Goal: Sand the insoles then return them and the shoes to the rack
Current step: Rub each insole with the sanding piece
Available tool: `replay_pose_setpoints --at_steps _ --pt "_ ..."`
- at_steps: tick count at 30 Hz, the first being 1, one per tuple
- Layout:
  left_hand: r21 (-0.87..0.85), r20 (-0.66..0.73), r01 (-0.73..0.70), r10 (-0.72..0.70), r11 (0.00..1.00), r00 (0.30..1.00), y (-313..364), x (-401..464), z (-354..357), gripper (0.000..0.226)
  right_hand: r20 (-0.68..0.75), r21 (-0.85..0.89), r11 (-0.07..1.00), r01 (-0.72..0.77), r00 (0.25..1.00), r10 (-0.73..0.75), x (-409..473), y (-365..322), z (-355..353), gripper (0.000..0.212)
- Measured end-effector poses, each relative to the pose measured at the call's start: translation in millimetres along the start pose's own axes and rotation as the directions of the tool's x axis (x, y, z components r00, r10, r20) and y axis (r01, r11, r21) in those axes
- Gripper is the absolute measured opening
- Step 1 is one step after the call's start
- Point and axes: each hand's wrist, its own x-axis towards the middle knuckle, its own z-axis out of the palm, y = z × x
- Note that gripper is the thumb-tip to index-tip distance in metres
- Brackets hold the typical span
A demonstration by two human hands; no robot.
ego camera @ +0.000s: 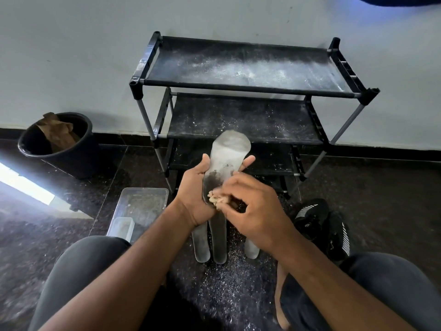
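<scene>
My left hand (194,187) holds a grey insole (226,156) from underneath, toe end pointing up toward the rack, with thumb and fingertips curled over its edges. My right hand (253,206) pinches a crumpled tan piece of sandpaper (216,199) against the insole's dark heel end. Three more grey insoles (219,244) lie on the floor below my hands, partly hidden by them. A pair of black shoes (322,225) with white stripes sits on the floor to the right. The black shoe rack (250,89) stands against the wall, its shelves dusted with white powder.
A black bin (59,144) with brown paper in it stands at the left by the wall. A clear plastic tray (140,206) with a small container (121,228) lies on the dark floor left of my knees. Sanding dust covers the floor between my legs.
</scene>
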Motion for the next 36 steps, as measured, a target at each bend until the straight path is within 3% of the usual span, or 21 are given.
replay_pose_setpoints --at_steps 2,7,14,17,22,27,33,36 --pt "0.032 -0.024 -0.024 0.025 0.999 0.999 -1 0 3 0.083 -0.009 -0.038 0.999 -0.031 1.0 0.03 1 3 0 0.036" --pt "0.03 -0.062 -0.014 0.016 0.999 0.998 2 1 -3 0.087 0.06 -0.071 0.996 -0.051 0.997 0.055 -4 3 9 0.011" --pt "0.167 -0.128 0.081 -0.059 0.983 0.99 -15 6 0 0.087 -0.101 -0.159 0.987 -0.007 0.995 -0.01 2 -1 15 0.008" --pt "0.107 -0.12 0.047 -0.034 0.993 0.992 -7 4 -2 0.084 -0.03 -0.038 0.998 0.047 0.998 -0.048 0 -5 20 0.008" --pt "0.052 -0.131 0.041 -0.034 0.998 0.991 -3 0 -1 0.085 0.134 -0.203 0.965 0.166 0.981 -0.141 -2 8 9 0.01" --pt "0.084 -0.079 0.039 -0.033 0.996 0.996 -8 2 7 0.081 -0.062 -0.128 0.99 0.061 0.996 -0.069 4 1 2 0.007" --pt "0.06 -0.011 0.03 -0.029 0.998 1.0 -2 -1 5 0.083 0.044 -0.064 0.992 0.106 0.994 -0.103 1 -1 8 0.007" --pt "0.039 -0.023 0.036 -0.035 0.999 0.999 1 -1 1 0.083 0.123 -0.132 0.98 0.151 0.983 -0.135 1 4 3 0.01"
